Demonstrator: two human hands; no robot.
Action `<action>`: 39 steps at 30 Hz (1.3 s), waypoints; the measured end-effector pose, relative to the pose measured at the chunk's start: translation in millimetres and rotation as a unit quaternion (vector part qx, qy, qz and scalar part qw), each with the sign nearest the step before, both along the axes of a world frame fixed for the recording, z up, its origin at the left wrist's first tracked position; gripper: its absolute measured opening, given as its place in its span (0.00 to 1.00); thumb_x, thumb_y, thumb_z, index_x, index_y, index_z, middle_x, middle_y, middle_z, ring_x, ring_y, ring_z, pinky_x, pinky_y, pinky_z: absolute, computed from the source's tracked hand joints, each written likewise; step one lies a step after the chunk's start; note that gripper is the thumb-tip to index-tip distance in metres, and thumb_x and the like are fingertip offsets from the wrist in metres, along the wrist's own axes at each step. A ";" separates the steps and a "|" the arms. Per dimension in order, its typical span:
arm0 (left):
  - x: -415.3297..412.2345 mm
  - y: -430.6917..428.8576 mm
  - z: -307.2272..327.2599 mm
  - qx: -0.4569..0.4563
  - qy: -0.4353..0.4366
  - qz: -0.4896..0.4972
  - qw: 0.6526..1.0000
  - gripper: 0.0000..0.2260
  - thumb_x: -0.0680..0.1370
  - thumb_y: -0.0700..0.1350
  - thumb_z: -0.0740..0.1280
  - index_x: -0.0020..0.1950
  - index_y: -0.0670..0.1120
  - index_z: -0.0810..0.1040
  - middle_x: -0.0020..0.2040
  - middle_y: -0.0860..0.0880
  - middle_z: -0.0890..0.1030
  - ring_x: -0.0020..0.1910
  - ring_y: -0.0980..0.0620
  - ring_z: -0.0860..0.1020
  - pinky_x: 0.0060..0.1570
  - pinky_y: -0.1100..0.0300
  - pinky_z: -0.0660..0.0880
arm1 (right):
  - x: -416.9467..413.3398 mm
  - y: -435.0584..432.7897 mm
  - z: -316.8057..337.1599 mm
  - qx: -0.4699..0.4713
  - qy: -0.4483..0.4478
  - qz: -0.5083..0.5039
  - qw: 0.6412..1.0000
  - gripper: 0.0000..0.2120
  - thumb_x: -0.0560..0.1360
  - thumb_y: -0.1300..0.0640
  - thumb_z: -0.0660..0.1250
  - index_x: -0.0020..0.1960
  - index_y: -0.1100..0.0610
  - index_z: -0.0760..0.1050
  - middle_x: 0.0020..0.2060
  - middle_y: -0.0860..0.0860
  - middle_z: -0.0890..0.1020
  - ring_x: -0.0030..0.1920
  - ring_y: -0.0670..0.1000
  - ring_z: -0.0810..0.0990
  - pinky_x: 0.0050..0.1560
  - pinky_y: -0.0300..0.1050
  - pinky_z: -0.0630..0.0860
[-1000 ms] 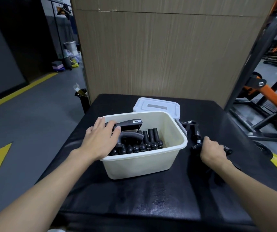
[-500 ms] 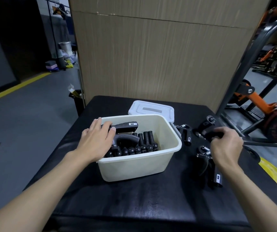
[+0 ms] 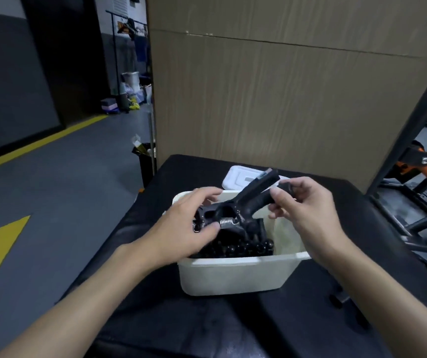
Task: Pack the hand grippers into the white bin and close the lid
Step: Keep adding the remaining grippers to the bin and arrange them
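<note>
A black hand gripper (image 3: 246,202) with a silver spring hangs over the open white bin (image 3: 235,275), held by both hands. My left hand (image 3: 189,226) pinches its spring end; my right hand (image 3: 302,202) grips one of its handles. Several more black hand grippers (image 3: 243,245) lie packed inside the bin. The bin's white lid (image 3: 240,177) lies flat on the table just behind it, partly hidden by the held gripper. To the right of the bin, dark shapes (image 3: 338,297) lie on the black table; I cannot tell what they are.
The bin stands on a black padded table (image 3: 207,319) against a wood-grain panel (image 3: 284,99). A black and orange gym frame (image 3: 418,164) stands to the right. A small black waste bin (image 3: 146,161) sits at the table's far left corner.
My right hand has lifted a hand gripper from the table right of the bin and brought it over the bin. My left hand has left the bin's rim and taken its spring end.
</note>
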State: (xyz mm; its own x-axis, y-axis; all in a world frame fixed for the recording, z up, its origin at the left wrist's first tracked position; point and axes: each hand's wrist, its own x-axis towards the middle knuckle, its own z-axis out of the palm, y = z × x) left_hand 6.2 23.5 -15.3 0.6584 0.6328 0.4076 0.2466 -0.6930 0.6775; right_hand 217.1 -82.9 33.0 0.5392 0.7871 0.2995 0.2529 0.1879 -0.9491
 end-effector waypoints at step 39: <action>3.4 -7.6 -15.4 0.012 0.203 -0.001 0.979 0.22 0.81 0.56 0.61 0.31 0.47 0.66 0.25 0.53 0.65 0.30 0.52 0.63 0.43 0.69 0.61 | 31.4 7.6 -48.3 -0.243 -0.335 -0.080 0.907 0.09 0.77 0.58 0.63 0.40 0.53 0.79 0.33 0.49 0.82 0.36 0.50 0.78 0.40 0.44 0.73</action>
